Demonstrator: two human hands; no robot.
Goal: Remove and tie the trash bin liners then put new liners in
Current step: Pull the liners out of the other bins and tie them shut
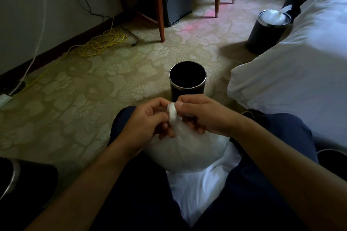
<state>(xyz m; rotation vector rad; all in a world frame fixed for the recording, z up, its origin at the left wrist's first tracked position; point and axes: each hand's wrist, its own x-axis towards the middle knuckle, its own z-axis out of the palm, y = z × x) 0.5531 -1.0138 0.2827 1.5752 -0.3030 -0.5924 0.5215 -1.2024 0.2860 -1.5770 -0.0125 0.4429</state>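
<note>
Filled liner (187, 154): on lap, directly below grip. Looks light, soft, thin and slippery; likely tears under hard pull.
Empty bin (187, 92): just beyond grip, unlined.
Left hand (148, 120), right hand (204, 114): both pinch twisted neck (171, 113) between them.
Best hold: bunched neck close above bulge, not belly.

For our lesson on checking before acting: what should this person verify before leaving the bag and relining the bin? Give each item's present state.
1. Grip on bag neck: left hand and right hand both pinch it; ok.
2. Knot finished: fingers hide it; cannot tell.
3. Bag supported: rests on the lap; ok.
4. Bin bare and upright: ok.
5. New liner at hand: none seen; cannot tell.
</note>
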